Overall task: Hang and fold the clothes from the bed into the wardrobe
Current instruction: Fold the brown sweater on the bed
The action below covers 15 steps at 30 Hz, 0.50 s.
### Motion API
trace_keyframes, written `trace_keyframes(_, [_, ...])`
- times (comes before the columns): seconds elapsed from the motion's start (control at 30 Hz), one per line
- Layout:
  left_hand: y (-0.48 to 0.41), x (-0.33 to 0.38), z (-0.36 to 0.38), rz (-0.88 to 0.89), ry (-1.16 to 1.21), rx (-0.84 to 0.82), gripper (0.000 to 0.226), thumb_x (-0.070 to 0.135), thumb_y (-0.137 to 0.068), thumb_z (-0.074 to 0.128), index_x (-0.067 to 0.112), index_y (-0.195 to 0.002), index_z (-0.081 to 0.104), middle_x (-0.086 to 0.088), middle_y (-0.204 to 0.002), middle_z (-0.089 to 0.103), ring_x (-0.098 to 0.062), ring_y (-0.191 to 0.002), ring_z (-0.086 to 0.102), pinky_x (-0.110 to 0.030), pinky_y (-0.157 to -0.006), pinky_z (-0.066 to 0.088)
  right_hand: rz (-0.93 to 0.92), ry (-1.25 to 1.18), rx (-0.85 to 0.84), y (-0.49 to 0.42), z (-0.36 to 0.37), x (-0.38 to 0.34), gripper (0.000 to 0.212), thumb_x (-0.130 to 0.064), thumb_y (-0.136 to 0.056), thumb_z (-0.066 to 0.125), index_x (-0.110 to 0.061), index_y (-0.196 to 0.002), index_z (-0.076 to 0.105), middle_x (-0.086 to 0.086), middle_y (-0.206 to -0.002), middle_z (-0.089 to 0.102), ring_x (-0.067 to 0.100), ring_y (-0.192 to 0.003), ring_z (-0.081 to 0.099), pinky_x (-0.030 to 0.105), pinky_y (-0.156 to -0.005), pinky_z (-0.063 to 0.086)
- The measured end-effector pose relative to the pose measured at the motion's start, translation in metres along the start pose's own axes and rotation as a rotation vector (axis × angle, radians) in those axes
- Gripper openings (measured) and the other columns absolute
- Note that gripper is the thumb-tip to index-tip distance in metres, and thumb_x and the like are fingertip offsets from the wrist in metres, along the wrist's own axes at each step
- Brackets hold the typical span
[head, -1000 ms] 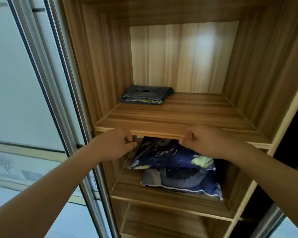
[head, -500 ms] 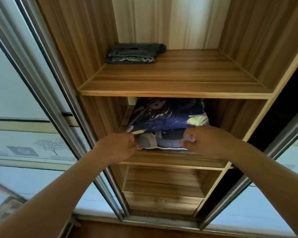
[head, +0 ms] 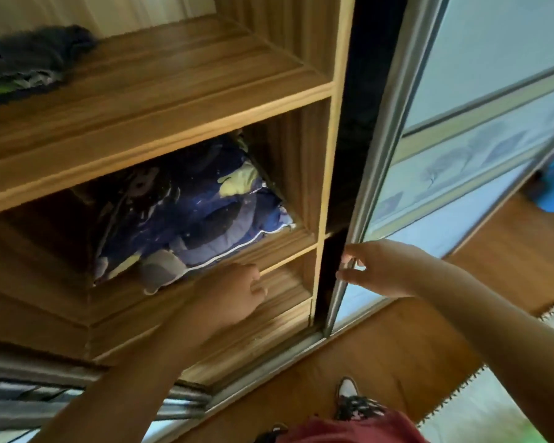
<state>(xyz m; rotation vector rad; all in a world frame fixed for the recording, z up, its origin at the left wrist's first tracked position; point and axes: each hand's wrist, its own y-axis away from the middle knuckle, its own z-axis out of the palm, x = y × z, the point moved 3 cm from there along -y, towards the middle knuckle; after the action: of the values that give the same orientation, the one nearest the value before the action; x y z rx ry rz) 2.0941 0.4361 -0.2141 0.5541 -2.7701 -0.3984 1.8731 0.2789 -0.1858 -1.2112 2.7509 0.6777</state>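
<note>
Hands (head: 234, 292) off clothes (head: 189, 219) (right (head: 381, 270) on door (head: 387, 139))

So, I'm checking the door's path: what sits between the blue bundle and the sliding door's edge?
In the head view, only the wardrobe's wooden side panel and a dark gap beyond it.

Navy space-print bedding (head: 186, 219), brown woodgrain shelves (head: 160, 100)

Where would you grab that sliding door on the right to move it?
Its metal edge strip, from the wardrobe's open side, as the right hand pinches it now. The strip is a narrow upright lip, easy to pinch; the smooth panel beside it offers no hold.
</note>
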Motion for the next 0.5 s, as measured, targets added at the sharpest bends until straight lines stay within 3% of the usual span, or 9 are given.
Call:
trace_keyframes(0.2, [-0.053, 0.136, 0.024, 0.327, -0.058, -0.112, 0.031, 0.051, -0.097, 0.049, 0.031, -0.12, 0.057, 0.007, -0.11, 0.064, -0.016, -0.097, 0.063, -0.04, -0.087, 0.055, 0.309, -0.11, -0.012, 0.053, 0.023, 0.105, 0.052, -0.066, -0.094, 0.046, -0.035, -0.136, 0.051, -0.004, -0.134, 0.062, 0.019, -0.116, 0.061, 0.042, -0.095, 0.053])
trace_keyframes(0.33, [-0.089, 0.224, 0.038, 0.516, -0.189, -0.133, 0.04, 0.052, -0.1, 0.042, 0.031, -0.132, 0.05, 0.002, -0.125, 0.059, -0.021, -0.107, 0.062, -0.04, -0.091, 0.053, 0.496, -0.185, 0.028, 0.094, 0.032, 0.175, 0.048, -0.064, -0.094, 0.047, -0.033, -0.13, 0.055, -0.004, -0.131, 0.064, 0.019, -0.118, 0.06, 0.043, -0.096, 0.051])
trace_keyframes(0.5, [-0.13, 0.327, 0.054, 0.667, -0.284, -0.175, 0.041, 0.051, -0.101, 0.042, 0.03, -0.135, 0.048, 0.002, -0.128, 0.057, -0.022, -0.115, 0.058, -0.033, -0.091, 0.046, 0.694, -0.284, 0.087, 0.14, 0.039, 0.252, 0.044, -0.062, -0.094, 0.049, -0.033, -0.127, 0.056, -0.002, -0.126, 0.065, 0.022, -0.116, 0.061, 0.043, -0.096, 0.05])
